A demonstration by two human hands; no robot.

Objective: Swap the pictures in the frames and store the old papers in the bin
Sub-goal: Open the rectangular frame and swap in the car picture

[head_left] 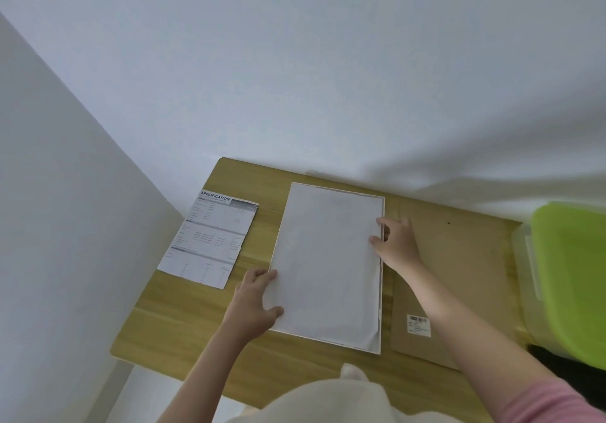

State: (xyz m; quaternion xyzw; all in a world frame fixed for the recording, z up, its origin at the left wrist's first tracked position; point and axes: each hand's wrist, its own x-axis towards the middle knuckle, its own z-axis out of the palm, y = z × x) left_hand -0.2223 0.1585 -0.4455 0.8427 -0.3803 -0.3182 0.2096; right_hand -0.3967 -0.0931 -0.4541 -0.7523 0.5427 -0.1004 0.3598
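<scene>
A white picture frame lies flat in the middle of the wooden table, with a blank white sheet covering its inside. My left hand presses on the sheet's lower left edge, fingers spread over paper and frame rim. At the sheet's right edge, my right hand pinches it with fingertips near the frame's rim. A printed sheet headed "SPECIFICATION" lies face up to the left of the frame. A clear plastic bin with a green lid stands at the table's right end.
A brown cardboard backing board with a barcode label lies right of the frame, partly under my right arm. White walls close off the table at the back and left. The table's front edge is near my body.
</scene>
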